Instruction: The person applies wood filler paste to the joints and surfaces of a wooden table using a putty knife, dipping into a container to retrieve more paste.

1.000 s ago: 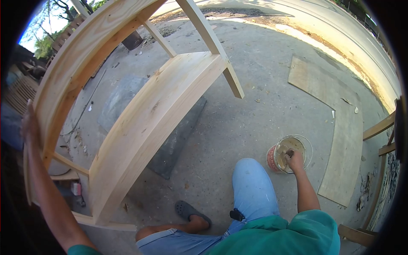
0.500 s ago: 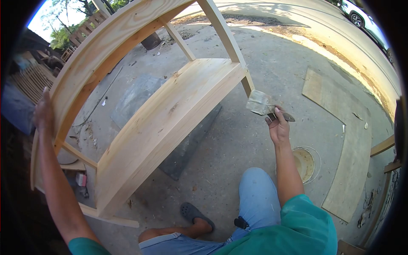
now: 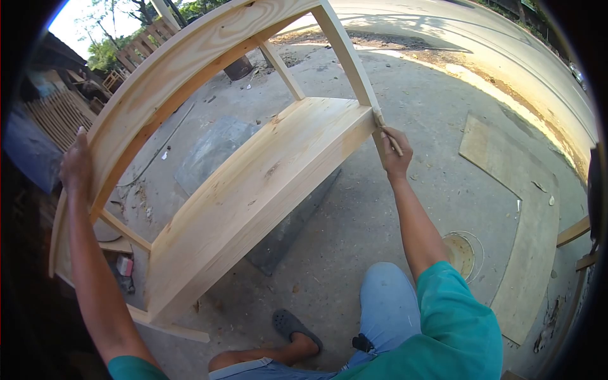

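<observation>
A pale wooden furniture frame (image 3: 253, 183) with two broad boards joined by posts stands tilted across the left and middle of the view. At its far left edge, my left hand (image 3: 76, 163) is closed around the upper board's rim, its fingertips partly hidden. My right hand (image 3: 396, 152) grips a flat paintbrush (image 3: 394, 143), seen edge-on, with the bristles against the post beside the lower board's right corner. Right of my knee is a bucket (image 3: 461, 253) with a wire handle, partly covered by my right forearm and sleeve.
A plywood sheet (image 3: 506, 171) lies on the concrete at the right. A dark flat sheet (image 3: 288, 231) is under the frame. At the far right are wooden bars (image 3: 573, 232). A dark pot (image 3: 238, 68) stands behind the frame.
My right hand went from the bucket up to the frame, carrying the brush, which now touches the post. My left hand has stayed on the upper board. The whole view has shifted somewhat.
</observation>
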`<state>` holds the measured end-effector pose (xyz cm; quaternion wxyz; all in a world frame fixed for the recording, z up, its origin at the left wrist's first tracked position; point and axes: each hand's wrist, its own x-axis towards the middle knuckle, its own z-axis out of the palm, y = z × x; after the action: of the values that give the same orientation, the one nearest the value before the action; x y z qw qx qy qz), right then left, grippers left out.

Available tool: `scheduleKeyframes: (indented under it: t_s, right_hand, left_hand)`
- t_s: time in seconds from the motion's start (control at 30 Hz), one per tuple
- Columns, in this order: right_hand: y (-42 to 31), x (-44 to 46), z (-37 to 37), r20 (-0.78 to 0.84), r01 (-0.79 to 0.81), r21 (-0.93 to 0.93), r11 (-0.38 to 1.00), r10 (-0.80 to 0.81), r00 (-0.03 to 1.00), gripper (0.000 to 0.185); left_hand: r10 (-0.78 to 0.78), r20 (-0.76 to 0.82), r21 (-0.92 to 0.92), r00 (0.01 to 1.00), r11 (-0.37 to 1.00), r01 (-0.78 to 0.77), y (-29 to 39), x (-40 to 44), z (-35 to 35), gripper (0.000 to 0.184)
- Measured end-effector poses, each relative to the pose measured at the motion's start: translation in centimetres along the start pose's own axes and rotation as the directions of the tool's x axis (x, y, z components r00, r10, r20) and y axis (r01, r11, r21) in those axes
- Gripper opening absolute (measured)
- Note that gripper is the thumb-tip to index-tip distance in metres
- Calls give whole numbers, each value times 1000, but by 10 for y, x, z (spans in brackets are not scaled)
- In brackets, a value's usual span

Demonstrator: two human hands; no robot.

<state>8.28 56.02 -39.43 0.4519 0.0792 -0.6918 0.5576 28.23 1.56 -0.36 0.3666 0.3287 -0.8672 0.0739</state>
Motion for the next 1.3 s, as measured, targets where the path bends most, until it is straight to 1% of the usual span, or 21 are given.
scheduleKeyframes:
  t_s: [0.03,0.13,0.2,0.3,0.37,0.4,0.43,0.47,0.53,0.6,0.7,0.77,0.83,0.9,0.97,1.07,1.1,1.13,1.17,1.23,1.3]
  right_hand:
    - [-21,-23,13,-10,22,-26,999,-23,1000,18]
    - [-112,-112,26,206,127,-43,991,-116,972,22]
    - [-161,-167,23,408,141,96,985,-168,898,25]
    - [-183,-175,12,565,23,320,947,-210,798,21]
    - [-149,-134,9,559,-234,476,848,-85,825,16]
    - [-121,-109,4,543,-339,448,828,50,838,13]
    - [-85,-84,-2,510,-513,336,790,306,804,13]
    - [-50,-52,-7,405,-520,335,786,379,832,14]
    - [5,-3,-16,243,-470,302,829,410,879,13]
    - [20,20,-16,93,-330,303,894,317,944,13]
    - [-11,-8,0,-67,-116,131,985,125,990,13]
    - [-61,-70,24,12,-9,22,1000,9,1000,15]
    - [-140,-142,34,176,13,-9,1000,-12,984,22]
    - [-202,-199,30,454,15,143,990,-79,888,26]
    - [-237,-227,31,594,-44,334,941,-174,785,23]
    - [-217,-198,34,621,-162,495,853,-217,753,20]
    - [-195,-177,32,613,-248,507,825,-142,777,18]
    - [-164,-154,29,557,-259,482,837,-65,828,15]
    - [-135,-130,19,566,-476,438,763,177,805,11]
    - [-75,-90,3,394,-451,343,824,310,865,9]
    - [-58,-62,-6,130,-214,278,936,184,974,10]
  left_hand:
    - [-1,7,11,1000,1000,1,-1,2,1,84]
    - [4,23,25,1000,1000,-4,-8,9,5,84]
    - [13,21,17,1000,1000,-13,-8,8,5,84]
    - [-8,27,24,1000,1000,7,-9,8,3,84]
    - [-11,26,29,1000,1000,10,-7,6,2,84]
    - [-9,25,26,1000,1000,9,-5,5,1,84]
    - [-1,26,23,1000,1000,1,-2,5,2,84]
    - [3,29,22,1000,1000,-4,-2,4,2,84]
    - [2,22,31,1000,1000,-2,-1,2,-2,84]
    - [-8,18,47,1000,999,7,3,-1,-3,84]
    - [-6,11,40,1000,999,6,7,-5,-6,84]
    - [-6,17,43,1000,999,5,9,-7,-8,84]
    - [-5,19,37,1000,999,4,8,-6,-8,85]
    - [0,22,28,1000,1000,0,6,-6,-7,85]
    - [11,39,32,999,999,-12,2,-4,-5,85]
    - [33,39,42,999,999,-35,-1,-1,-5,85]
    - [39,37,47,999,998,-41,-1,-2,-5,85]
    - [34,34,48,999,998,-35,-1,-3,-5,85]
    - [29,32,51,999,998,-30,0,-4,-6,85]
    - [18,31,49,999,999,-20,1,-6,-5,85]
    - [12,36,55,999,998,-14,1,-7,-7,86]
